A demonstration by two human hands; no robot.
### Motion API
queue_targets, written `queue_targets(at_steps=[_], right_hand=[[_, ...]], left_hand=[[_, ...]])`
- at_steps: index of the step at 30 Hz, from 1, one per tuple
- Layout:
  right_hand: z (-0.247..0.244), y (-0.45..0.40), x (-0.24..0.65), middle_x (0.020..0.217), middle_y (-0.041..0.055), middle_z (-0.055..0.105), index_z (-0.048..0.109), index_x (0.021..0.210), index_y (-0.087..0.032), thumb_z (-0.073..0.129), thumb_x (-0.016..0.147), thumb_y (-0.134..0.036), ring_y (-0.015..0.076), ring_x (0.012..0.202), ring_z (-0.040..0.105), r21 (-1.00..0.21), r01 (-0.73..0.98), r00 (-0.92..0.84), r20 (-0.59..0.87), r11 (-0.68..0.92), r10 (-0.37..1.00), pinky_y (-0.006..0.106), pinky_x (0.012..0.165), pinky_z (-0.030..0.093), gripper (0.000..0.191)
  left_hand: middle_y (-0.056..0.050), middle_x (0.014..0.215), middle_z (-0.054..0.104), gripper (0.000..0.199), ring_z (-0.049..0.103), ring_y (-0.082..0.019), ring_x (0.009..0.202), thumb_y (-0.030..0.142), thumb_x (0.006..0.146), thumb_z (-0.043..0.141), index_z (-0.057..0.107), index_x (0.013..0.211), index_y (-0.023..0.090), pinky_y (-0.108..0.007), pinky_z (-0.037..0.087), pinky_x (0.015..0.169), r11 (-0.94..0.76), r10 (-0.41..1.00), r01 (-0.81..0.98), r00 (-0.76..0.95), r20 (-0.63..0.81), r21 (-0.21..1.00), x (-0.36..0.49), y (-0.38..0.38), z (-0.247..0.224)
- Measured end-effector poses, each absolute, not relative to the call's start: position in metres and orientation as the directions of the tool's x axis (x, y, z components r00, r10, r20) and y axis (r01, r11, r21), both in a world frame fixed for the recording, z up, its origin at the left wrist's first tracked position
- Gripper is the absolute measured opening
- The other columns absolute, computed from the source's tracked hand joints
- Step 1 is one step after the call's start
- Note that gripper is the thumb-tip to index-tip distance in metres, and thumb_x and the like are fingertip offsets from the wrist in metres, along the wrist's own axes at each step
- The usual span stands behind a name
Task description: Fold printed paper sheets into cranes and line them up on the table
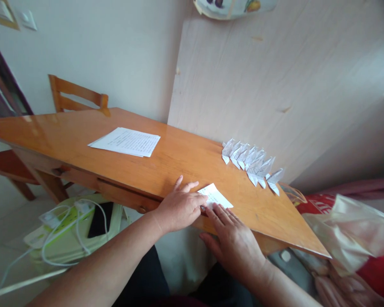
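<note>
A small piece of printed paper (218, 197) lies at the near edge of the wooden table, partly under my fingers. My left hand (182, 204) rests at its left side, fingers spread, fingertips on the paper. From the right, my right hand (232, 234) presses its fingertips on the paper's near edge, thumb apart and below the table edge. Several folded paper pieces (249, 158) stand in a row at the back right of the table. To the left lies a stack of printed sheets (128, 141).
The wooden table (179, 153) runs against the wall. Below it at the left, a stool (115, 217) holds a power strip (64, 224), white cables and a dark phone (101, 219). A chair (78, 91) stands behind. Plastic bags (352, 226) sit past the right end.
</note>
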State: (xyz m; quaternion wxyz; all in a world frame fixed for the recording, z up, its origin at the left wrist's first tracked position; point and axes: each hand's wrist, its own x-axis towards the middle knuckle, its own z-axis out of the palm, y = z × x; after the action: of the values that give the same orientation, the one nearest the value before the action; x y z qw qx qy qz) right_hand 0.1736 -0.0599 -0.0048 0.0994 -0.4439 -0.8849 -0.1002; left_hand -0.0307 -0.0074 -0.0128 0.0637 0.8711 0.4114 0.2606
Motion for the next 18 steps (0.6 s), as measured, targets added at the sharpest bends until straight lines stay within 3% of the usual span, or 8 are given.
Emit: queue_targets(at_steps=[5, 7, 10, 13, 18], right_hand=[[0.006, -0.054, 0.175, 0.139, 0.0172, 0.061, 0.056, 0.139, -0.016, 0.066, 0.089, -0.033, 0.0342, 0.127, 0.058, 0.037, 0.781, -0.612, 0.243, 0.623, 0.752, 0.054, 0.109, 0.045, 0.053], [0.017, -0.043, 0.178, 0.13, 0.0115, 0.066, 0.064, 0.128, -0.022, 0.058, 0.094, -0.029, 0.0289, 0.119, 0.062, -0.075, 0.761, -0.617, 0.22, 0.644, 0.755, 0.048, 0.103, 0.048, 0.035], [0.029, -0.022, 0.18, 0.094, 0.006, 0.073, 0.071, 0.095, -0.021, 0.053, 0.093, -0.024, 0.0209, 0.088, 0.068, -0.305, 0.814, -0.438, 0.235, 0.494, 0.868, 0.035, 0.081, 0.053, 0.018], [0.035, -0.004, 0.177, 0.076, 0.0016, 0.069, 0.066, 0.081, -0.019, 0.056, 0.087, -0.022, 0.0171, 0.072, 0.062, -0.453, 0.812, -0.372, 0.085, 0.368, 0.924, 0.028, 0.066, 0.047, 0.012], [0.041, 0.015, 0.17, 0.067, -0.0014, 0.06, 0.063, 0.072, -0.016, 0.061, 0.077, -0.022, 0.013, 0.063, 0.051, -0.517, 0.817, -0.411, -0.213, 0.255, 0.887, 0.024, 0.056, 0.036, 0.007]], left_hand=[[0.0, 0.121, 0.073, 0.029, 0.043, -0.029, 0.14, 0.013, 0.088, 0.053, 0.07, 0.105, 0.029, -0.066, 0.008, 0.119, -0.645, 0.756, 0.69, 0.514, 0.406, 0.328, -0.031, -0.008, -0.013], [0.0, 0.118, 0.073, 0.029, 0.044, -0.029, 0.14, 0.014, 0.088, 0.054, 0.07, 0.107, 0.029, -0.066, 0.008, 0.119, -0.651, 0.75, 0.687, 0.518, 0.411, 0.322, -0.031, -0.008, -0.013], [0.0, 0.118, 0.073, 0.028, 0.043, -0.031, 0.14, 0.015, 0.087, 0.055, 0.07, 0.105, 0.03, -0.068, 0.008, 0.118, -0.657, 0.745, 0.682, 0.523, 0.415, 0.32, -0.032, -0.007, -0.013], [0.0, 0.12, 0.073, 0.027, 0.042, -0.031, 0.141, 0.013, 0.085, 0.054, 0.069, 0.101, 0.029, -0.068, 0.01, 0.118, -0.659, 0.744, 0.679, 0.527, 0.411, 0.323, -0.032, -0.007, -0.013], [0.0, 0.116, 0.073, 0.029, 0.042, -0.031, 0.141, 0.011, 0.083, 0.054, 0.069, 0.101, 0.029, -0.068, 0.01, 0.118, -0.66, 0.742, 0.681, 0.527, 0.414, 0.317, -0.032, -0.006, -0.014]])
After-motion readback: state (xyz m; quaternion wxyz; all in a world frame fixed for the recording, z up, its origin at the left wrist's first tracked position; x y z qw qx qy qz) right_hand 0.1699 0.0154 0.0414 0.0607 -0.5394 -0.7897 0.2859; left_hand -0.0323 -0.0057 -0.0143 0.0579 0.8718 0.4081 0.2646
